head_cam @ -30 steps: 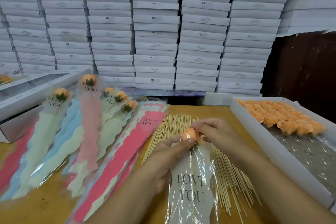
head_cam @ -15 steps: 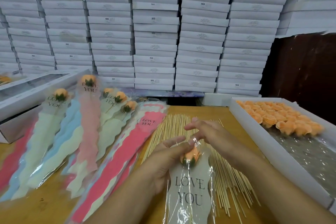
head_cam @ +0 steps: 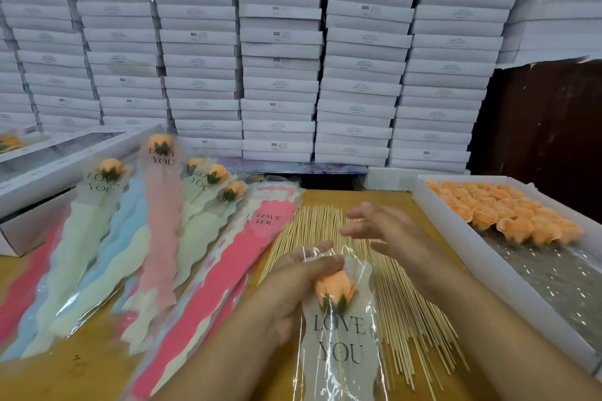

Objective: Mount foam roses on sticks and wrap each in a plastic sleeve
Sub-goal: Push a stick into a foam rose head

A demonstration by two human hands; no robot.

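Since half a second ago your right hand (head_cam: 387, 231) has lifted off the rose and now hovers with fingers spread and relaxed, holding nothing, over the bundle of bamboo sticks (head_cam: 407, 312). Meanwhile the foam rose (head_cam: 335, 290) has slid deeper into the plastic sleeve (head_cam: 342, 345), down to just above the "LOVE YOU" print.

From the head view, your left hand (head_cam: 299, 283) grips the sleeve at its mouth, thumb laid across the top of the rose, fingers curled behind the film. The rose's thin stick runs down inside the sleeve and is only faintly visible through the lettering. The sleeve lies partly over the sticks, which fan out on the wooden table (head_cam: 81, 378) beneath and to the right of it.

Left of the sticks lie a stack of unfilled pink sleeves (head_cam: 221, 277) and, beyond them, finished wrapped roses (head_cam: 156, 205) in green, blue and pink. Right of the sticks stands a white tray (head_cam: 456, 238) with rows of orange foam roses (head_cam: 508, 212) at its far end. Behind the sticks, stacked white boxes (head_cam: 280, 52) fill the wall, and a long white box (head_cam: 58, 172) sits at far left.
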